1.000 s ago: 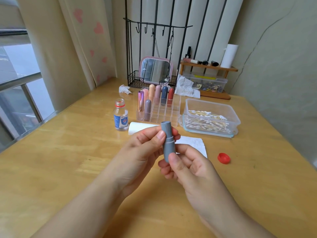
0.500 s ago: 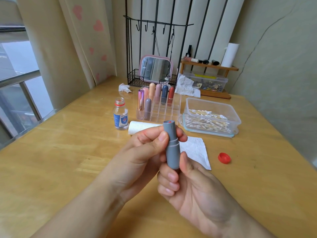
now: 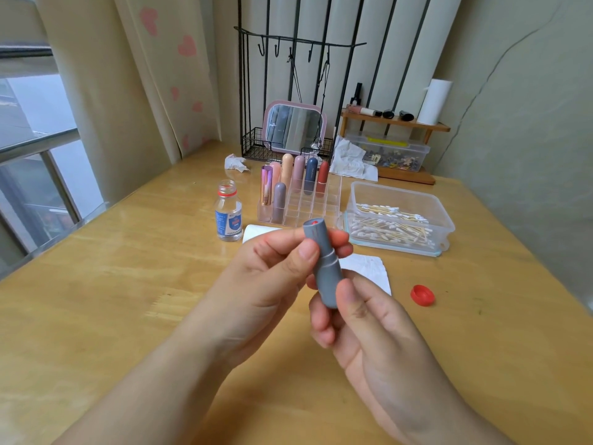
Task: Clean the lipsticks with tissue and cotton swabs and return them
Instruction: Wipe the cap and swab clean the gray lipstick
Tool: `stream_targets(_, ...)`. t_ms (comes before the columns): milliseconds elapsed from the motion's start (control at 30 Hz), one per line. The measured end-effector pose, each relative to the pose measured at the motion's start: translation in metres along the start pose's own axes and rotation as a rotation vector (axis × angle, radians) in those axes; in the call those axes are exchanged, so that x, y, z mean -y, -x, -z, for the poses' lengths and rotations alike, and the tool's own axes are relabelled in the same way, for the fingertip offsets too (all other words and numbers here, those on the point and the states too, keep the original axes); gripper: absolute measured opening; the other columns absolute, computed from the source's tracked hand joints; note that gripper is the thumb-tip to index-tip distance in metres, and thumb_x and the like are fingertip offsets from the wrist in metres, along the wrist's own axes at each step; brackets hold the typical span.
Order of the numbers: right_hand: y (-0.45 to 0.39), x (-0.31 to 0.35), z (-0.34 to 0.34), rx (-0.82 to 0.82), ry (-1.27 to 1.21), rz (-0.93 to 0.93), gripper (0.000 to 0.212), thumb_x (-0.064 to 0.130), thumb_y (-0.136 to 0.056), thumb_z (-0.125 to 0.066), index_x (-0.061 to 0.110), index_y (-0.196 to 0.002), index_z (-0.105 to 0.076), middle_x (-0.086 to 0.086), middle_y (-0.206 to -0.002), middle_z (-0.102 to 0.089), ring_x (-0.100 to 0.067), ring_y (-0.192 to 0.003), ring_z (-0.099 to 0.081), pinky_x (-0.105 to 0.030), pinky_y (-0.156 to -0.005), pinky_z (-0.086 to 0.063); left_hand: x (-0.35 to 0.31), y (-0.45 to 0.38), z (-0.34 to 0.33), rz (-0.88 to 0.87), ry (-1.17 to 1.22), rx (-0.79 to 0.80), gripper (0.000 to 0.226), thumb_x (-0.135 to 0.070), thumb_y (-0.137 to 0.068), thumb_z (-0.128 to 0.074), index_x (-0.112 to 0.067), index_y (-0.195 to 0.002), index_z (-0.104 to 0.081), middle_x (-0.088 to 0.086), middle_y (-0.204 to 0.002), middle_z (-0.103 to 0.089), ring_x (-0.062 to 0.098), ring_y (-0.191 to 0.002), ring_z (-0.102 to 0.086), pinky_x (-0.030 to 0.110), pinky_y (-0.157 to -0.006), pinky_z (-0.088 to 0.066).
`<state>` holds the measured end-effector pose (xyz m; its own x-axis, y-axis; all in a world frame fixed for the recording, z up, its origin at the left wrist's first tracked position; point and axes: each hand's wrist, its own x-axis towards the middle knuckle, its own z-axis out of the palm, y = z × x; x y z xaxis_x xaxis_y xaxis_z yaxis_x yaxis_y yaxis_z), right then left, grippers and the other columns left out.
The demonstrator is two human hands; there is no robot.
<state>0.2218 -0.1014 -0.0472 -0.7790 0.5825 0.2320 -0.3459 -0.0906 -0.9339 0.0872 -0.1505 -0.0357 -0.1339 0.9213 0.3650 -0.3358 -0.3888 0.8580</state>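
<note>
A grey lipstick [image 3: 324, 268] stands upright between both hands above the table, uncapped, with a bit of red showing at its top. My left hand [image 3: 272, 277] pinches its upper section with thumb and fingers. My right hand [image 3: 362, 322] grips its lower barrel. Behind them, a clear organizer [image 3: 324, 208] holds several capped lipsticks [image 3: 298, 178]. A flat white tissue [image 3: 369, 271] lies under the hands. A clear box of cotton swabs [image 3: 398, 220] stands at the right.
An uncapped small clear bottle [image 3: 228, 213] stands left of the organizer, its red cap [image 3: 422, 295] lying at the right. A white roll [image 3: 256, 232] lies behind my left hand. Crumpled tissues [image 3: 236, 162], a mirror [image 3: 293, 128], a wire rack and a wooden shelf line the back.
The lipstick has come closer to the camera and tilted slightly. Red now shows at its top. My right thumb has slid up the barrel.
</note>
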Motion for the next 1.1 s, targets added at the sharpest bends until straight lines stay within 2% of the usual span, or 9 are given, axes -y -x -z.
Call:
stream_targets(100,0.001,0.001,-0.002,0.023,-0.126,-0.023,0.04,0.054,-0.074,-0.07,0.016,-0.087,-0.068,0.001,-0.069,-0.056,-0.008,-0.062,-0.047,-0.017,-0.06,-0.042,-0.002,0.0,-0.001,-0.004,0.074,0.011,0.052,-0.042,-0.073,-0.075,-0.004,-0.108,-0.067,0.013,-0.104,-0.065,0.01,-0.065,-0.066,0.028,-0.057,-0.052)
stream_targets(333,0.001,0.002,-0.004,0.047,-0.234,-0.052,0.052,0.046,-0.078,-0.07,-0.002,-0.093,-0.055,-0.002,-0.068,-0.056,-0.01,-0.06,-0.048,-0.018,-0.058,-0.042,-0.005,0.002,-0.002,0.018,0.101,0.03,0.041,-0.04,-0.073,-0.072,-0.011,-0.102,-0.072,0.01,-0.098,-0.069,0.009,-0.06,-0.066,0.023,-0.053,-0.053)
stream_targets(500,0.002,0.002,-0.007,-0.071,0.064,0.032,0.051,0.065,-0.067,-0.069,0.021,-0.095,-0.067,0.002,-0.072,-0.064,-0.007,-0.065,-0.055,-0.016,-0.062,-0.044,-0.003,0.002,-0.004,0.019,0.103,0.025,0.03,-0.036,-0.081,-0.063,-0.011,-0.097,-0.068,0.007,-0.093,-0.065,0.015,-0.05,-0.051,0.03,-0.048,-0.045)
stream_targets(633,0.004,0.002,-0.008,-0.157,0.279,0.151,0.033,0.048,-0.076,-0.061,0.019,-0.092,-0.062,0.012,-0.068,-0.06,0.002,-0.064,-0.054,-0.009,-0.063,-0.042,-0.002,0.003,-0.012,0.014,0.102,0.043,0.024,-0.033,-0.083,-0.058,-0.014,-0.092,-0.07,0.002,-0.091,-0.066,0.018,-0.059,-0.048,0.024,-0.053,-0.047)
stream_targets(700,0.004,0.002,-0.008,-0.129,0.314,0.129,0.03,0.055,-0.08,-0.056,0.027,-0.087,-0.063,0.012,-0.066,-0.05,-0.001,-0.063,-0.047,-0.01,-0.063,-0.038,-0.001,0.004,-0.012,0.001,0.11,0.068,0.024,-0.032,-0.085,-0.059,-0.012,-0.094,-0.068,0.004,-0.093,-0.064,0.016,-0.055,-0.051,0.024,-0.053,-0.047)
stream_targets(800,0.003,0.001,-0.01,-0.007,0.033,0.062,0.032,0.059,-0.08,-0.06,0.029,-0.092,-0.066,0.012,-0.065,-0.043,-0.003,-0.061,-0.04,-0.013,-0.06,-0.036,-0.002,0.004,-0.011,0.004,0.092,0.055,0.026,-0.038,-0.081,-0.064,-0.014,-0.094,-0.068,0.004,-0.095,-0.063,0.014,-0.054,-0.057,0.027,-0.053,-0.05)
stream_targets(900,0.001,0.0,-0.011,0.069,-0.332,-0.075,0.041,0.051,-0.078,-0.068,0.011,-0.09,-0.064,0.007,-0.058,-0.041,-0.006,-0.052,-0.037,-0.016,-0.054,-0.036,-0.002,0.006,-0.013,0.014,0.06,0.025,0.026,-0.044,-0.077,-0.068,-0.021,-0.089,-0.07,-0.005,-0.082,-0.065,0.011,-0.067,-0.052,0.022,-0.065,-0.047)
stream_targets(1000,0.0,0.002,-0.007,0.229,-0.572,-0.202,0.038,0.046,-0.09,-0.056,0.008,-0.091,-0.062,0.006,-0.057,-0.035,-0.008,-0.05,-0.032,-0.018,-0.054,-0.033,-0.004,0.007,-0.015,0.025,0.067,0.004,0.026,-0.046,-0.075,-0.068,-0.023,-0.086,-0.071,-0.01,-0.06,-0.058,0.018,-0.072,-0.046,0.019,-0.069,-0.049)
stream_targets(1100,-0.002,0.011,-0.005,0.269,-0.603,-0.284,0.039,0.041,-0.099,-0.041,0.005,-0.097,-0.056,0.003,-0.06,-0.032,-0.011,-0.053,-0.028,-0.02,-0.056,-0.031,-0.007,0.007,-0.018,0.013,0.071,-0.004,0.021,-0.041,-0.077,-0.063,-0.023,-0.086,-0.071,-0.007,-0.063,-0.065,0.022,-0.079,-0.035,0.016,-0.076,-0.048)
